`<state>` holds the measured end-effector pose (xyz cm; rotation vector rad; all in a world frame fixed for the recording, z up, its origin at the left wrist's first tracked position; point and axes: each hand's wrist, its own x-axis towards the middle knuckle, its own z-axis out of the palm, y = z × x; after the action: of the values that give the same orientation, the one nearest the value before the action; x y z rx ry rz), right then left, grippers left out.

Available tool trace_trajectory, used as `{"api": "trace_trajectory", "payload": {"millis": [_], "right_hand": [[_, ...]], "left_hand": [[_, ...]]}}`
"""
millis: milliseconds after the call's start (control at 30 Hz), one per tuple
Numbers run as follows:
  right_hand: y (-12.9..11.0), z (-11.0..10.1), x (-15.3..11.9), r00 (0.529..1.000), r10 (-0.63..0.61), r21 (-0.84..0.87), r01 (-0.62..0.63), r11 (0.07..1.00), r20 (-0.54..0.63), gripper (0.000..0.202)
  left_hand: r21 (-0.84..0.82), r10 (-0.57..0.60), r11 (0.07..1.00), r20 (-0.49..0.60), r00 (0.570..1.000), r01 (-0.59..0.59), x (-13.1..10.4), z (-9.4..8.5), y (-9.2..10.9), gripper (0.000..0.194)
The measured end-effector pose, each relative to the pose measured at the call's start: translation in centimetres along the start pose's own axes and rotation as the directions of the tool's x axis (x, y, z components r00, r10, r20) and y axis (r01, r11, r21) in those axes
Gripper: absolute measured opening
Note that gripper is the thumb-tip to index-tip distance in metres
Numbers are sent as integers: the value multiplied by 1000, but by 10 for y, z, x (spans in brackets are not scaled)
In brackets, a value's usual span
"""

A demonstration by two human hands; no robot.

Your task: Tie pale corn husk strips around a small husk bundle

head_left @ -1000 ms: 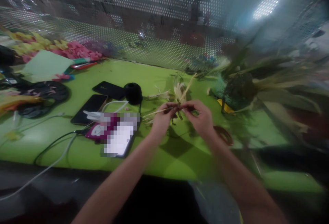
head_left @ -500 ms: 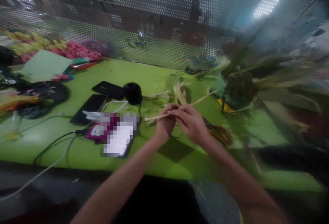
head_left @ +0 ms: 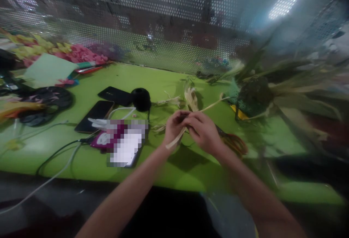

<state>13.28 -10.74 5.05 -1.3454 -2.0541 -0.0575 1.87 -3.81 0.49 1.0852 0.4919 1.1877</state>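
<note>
My left hand and my right hand meet over the green table, fingertips together and closed. Between them they pinch a pale, dry strip that looks like corn husk; one end hangs down across the left palm toward the wrist. The fingers hide the rest of it. Just beyond the hands lies a bunch of dried husk, with loose shreds to its left. Beside the right wrist are scissors with orange handles, partly covered by the hand and forearm.
Left of my hands lie a lit phone, a purple power bank with cables, two dark phones and a black ball of thread. Long dry leaves spread at the right. A perforated metal panel stands behind.
The free end of the pale strip has swung from pointing left to hanging down over my left palm. My hands stay in nearly the same place.
</note>
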Motion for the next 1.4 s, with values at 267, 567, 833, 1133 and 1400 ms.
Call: {"api": "trace_trajectory", "payload": {"millis": [267, 567, 833, 1133, 1400], "right_hand": [[6, 2, -2, 988, 87, 115, -72, 991, -130, 13], [10, -2, 6, 840, 534, 696, -326, 640, -98, 6], [18, 6, 7, 723, 690, 836, -394, 381, 26, 21], [16, 6, 7, 702, 711, 853, -399, 336, 49, 20], [16, 7, 7, 697, 705, 822, -473, 316, 130, 31]], "left_hand": [[-176, -133, 977, -38, 990, 124, 2, -7, -4, 23], [-285, -247, 932, -48, 968, 224, 3, -5, 11, 23], [-299, -277, 915, 19, 961, 270, 1, -8, 12, 25], [-257, -273, 932, -32, 962, 256, 2, -8, 10, 26], [-191, -250, 956, -124, 960, 224, 2, -9, 10, 24]]}}
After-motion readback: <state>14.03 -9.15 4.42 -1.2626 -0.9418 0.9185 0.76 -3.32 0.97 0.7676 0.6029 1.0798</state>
